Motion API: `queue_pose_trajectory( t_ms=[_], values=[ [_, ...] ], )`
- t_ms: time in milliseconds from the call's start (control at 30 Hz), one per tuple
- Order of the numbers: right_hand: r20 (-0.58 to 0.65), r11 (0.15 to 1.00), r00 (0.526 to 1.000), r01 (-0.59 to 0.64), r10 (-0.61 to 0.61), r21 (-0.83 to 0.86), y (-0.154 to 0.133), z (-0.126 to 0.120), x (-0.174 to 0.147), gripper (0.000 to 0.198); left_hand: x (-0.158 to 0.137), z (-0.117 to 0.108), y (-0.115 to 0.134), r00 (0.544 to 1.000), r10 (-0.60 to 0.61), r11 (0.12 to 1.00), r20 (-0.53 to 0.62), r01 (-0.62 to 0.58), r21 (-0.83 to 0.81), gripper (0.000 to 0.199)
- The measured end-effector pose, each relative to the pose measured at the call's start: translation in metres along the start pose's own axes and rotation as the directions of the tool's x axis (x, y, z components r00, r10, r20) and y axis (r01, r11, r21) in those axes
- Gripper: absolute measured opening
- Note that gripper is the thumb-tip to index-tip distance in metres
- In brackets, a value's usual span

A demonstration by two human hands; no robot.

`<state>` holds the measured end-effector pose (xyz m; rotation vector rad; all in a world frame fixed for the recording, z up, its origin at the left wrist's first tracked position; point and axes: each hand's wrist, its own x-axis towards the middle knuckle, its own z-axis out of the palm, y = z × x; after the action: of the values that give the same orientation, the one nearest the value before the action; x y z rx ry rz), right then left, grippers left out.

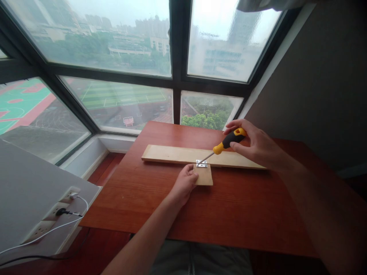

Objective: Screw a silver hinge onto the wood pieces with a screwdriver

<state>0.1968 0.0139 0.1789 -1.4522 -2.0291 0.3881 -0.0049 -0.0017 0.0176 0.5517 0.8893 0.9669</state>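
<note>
A yellow-and-black screwdriver (229,141) slants down to the left, its handle between the thumb and fingers of my right hand (255,143). Its tip meets a small metal hinge (201,164), at the hinge's left part. The hinge lies across the joint between a long pale wooden board (172,153) and a small square wooden piece (204,176). My left hand (186,181) pinches the left edge of the small piece, just below the hinge. Whether a screw sits under the tip is too small to tell.
Everything lies on a reddish-brown wooden table (137,198). Dark-framed windows (176,82) rise behind its far edge. At the left, a low white wall carries power sockets (54,212) with plugged-in cables (86,202).
</note>
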Motion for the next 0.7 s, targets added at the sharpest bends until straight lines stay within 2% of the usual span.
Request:
queue_pose_trajectory(
  t_ms=[133, 233, 333, 400, 533, 567, 600, 633, 667, 700],
  values=[
    [-0.049, 0.994, 0.997, -0.056, 0.060, 0.093, 0.003, 0.004, 0.001, 0.043, 0.001, 0.000, -0.001, 1.000, -0.006, 1.000, 0.004, 0.006, -0.001, 0.033],
    [-0.079, 0.963, 0.994, -0.055, 0.079, 0.264, 0.005, 0.005, 0.004, 0.041, 0.002, 0.000, -0.001, 1.000, -0.001, 1.000, 0.007, 0.001, -0.006, 0.033],
    [-0.154, 0.895, 0.983, -0.020, 0.098, 0.445, 0.005, 0.003, 0.007, 0.030, 0.001, 0.000, -0.001, 1.000, 0.000, 1.000, 0.005, 0.000, -0.006, 0.034],
    [-0.150, 0.813, 0.981, -0.009, 0.119, 0.583, 0.003, 0.002, 0.008, 0.025, 0.001, 0.000, -0.001, 1.000, 0.000, 1.000, 0.004, 0.000, -0.006, 0.034],
    [0.051, 0.547, 0.994, -0.094, 0.094, 0.832, -0.001, 0.011, 0.010, 0.032, 0.000, 0.000, -0.001, 1.000, 0.006, 1.000, 0.012, -0.006, -0.013, 0.035],
    [0.088, 0.516, 0.993, -0.114, 0.074, 0.849, -0.002, 0.017, 0.010, 0.035, 0.000, 0.000, -0.001, 1.000, 0.006, 1.000, 0.012, -0.006, -0.014, 0.036],
    [0.110, 0.526, 0.992, -0.124, 0.057, 0.841, -0.003, 0.024, 0.011, 0.035, 0.000, 0.000, -0.001, 1.000, 0.005, 1.000, 0.011, -0.005, -0.016, 0.037],
    [0.160, 0.590, 0.986, -0.154, 0.042, 0.793, -0.003, 0.033, 0.011, 0.034, -0.001, 0.000, -0.001, 1.000, 0.004, 1.000, 0.009, -0.003, -0.016, 0.038],
    [0.193, 0.701, 0.980, -0.170, 0.046, 0.692, -0.004, 0.042, 0.012, 0.029, -0.001, 0.001, 0.000, 1.000, 0.002, 1.000, 0.006, -0.002, -0.015, 0.039],
    [0.205, 0.839, 0.977, -0.160, 0.060, 0.521, -0.004, 0.053, 0.013, 0.023, -0.001, 0.001, 0.000, 1.000, 0.001, 1.000, 0.005, -0.001, -0.015, 0.040]
  ],
)
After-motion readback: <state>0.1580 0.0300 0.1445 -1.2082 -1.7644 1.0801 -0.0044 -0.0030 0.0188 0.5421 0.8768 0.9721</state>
